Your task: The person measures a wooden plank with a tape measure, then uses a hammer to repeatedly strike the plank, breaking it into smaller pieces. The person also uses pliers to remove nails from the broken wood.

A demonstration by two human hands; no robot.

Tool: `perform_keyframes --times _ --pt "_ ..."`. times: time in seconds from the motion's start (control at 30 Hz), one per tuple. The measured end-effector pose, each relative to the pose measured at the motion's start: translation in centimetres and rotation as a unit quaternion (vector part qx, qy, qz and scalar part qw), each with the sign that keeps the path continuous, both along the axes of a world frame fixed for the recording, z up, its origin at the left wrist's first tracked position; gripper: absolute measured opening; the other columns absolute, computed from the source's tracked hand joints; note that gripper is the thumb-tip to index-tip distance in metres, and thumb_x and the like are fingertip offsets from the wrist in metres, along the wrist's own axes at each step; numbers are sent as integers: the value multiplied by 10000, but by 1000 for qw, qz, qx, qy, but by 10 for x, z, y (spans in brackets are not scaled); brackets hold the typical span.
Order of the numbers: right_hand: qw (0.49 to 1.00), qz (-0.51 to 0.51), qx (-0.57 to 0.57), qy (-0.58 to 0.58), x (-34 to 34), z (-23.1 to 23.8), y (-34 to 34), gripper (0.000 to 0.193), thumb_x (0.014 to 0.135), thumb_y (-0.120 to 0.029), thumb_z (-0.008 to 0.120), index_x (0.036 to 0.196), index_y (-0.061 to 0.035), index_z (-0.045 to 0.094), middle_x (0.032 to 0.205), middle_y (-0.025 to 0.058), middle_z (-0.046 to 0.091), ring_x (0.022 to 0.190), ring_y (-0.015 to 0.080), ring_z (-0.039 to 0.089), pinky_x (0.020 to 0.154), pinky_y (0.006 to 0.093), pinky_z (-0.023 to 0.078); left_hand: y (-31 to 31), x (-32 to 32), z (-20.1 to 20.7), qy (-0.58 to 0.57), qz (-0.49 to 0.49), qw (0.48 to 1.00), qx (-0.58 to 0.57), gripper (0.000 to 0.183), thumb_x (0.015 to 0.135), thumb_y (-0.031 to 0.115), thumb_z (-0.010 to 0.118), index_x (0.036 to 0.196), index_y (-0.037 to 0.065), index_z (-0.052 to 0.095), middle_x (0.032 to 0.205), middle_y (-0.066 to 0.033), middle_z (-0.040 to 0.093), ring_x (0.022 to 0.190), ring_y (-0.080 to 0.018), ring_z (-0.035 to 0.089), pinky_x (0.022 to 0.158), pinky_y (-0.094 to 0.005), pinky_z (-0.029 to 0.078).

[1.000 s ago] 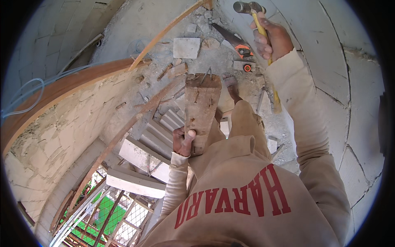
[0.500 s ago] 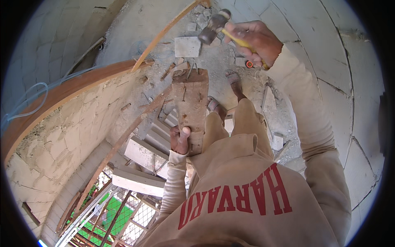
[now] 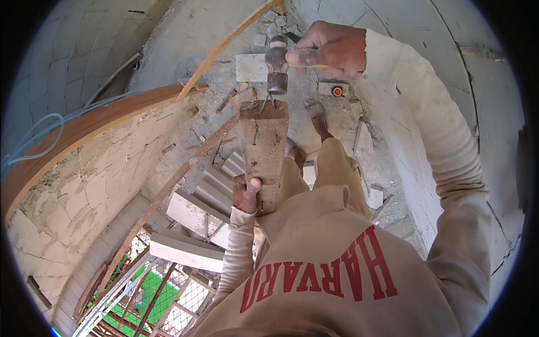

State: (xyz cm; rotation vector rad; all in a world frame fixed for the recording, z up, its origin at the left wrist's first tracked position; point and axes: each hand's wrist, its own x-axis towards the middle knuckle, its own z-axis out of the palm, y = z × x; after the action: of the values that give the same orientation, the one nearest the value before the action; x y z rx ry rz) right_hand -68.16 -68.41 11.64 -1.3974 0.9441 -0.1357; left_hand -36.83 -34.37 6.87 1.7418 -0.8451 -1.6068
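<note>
A rough wooden block (image 3: 263, 151) points away from me, gripped near its close end by my left hand (image 3: 245, 194) with the thumb on top. Bent nails (image 3: 266, 104) stick up from its far end, and more nails show along its face. My right hand (image 3: 332, 49) is closed around the handle of a ball-peen hammer. The dark hammer head (image 3: 277, 66) is at the nails on the far end; whether it touches them I cannot tell. Most of the yellow handle is hidden by my fingers.
Pale blocks (image 3: 191, 216) are stacked left of my legs, beside a metal grille (image 3: 168, 292). A long timber strip (image 3: 168, 191) leans across the left. Rubble and a pale block (image 3: 251, 68) lie ahead. An orange-and-black round thing (image 3: 337, 91) rests on the floor. Block walls (image 3: 443, 112) stand on both sides.
My right hand has swung the hammer left and down, from raised at the right to the nails. The wooden block has shifted slightly; my left hand keeps its grip.
</note>
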Motion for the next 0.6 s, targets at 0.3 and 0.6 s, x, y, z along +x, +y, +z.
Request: perform_keyframes --times 0.3,0.6 --pt "991 121 -57 24 18 -2 -25 585 1049 -557 593 719 -76 645 577 -39 492 596 89 510 547 355 400 3 -6 -1 35 19 999 7 701 889 622 714 1046 -60 754 917 -99 758 845 -165 685 778 -327 547" --pt "961 243 54 120 34 62 -20 674 1004 -671 573 1033 -12 713 507 -25 424 371 60 399 340 255 301 1 0 -8 37 14 999 20 582 919 529 717 1028 -40 777 926 -48 757 843 -120 650 770 -310 522"
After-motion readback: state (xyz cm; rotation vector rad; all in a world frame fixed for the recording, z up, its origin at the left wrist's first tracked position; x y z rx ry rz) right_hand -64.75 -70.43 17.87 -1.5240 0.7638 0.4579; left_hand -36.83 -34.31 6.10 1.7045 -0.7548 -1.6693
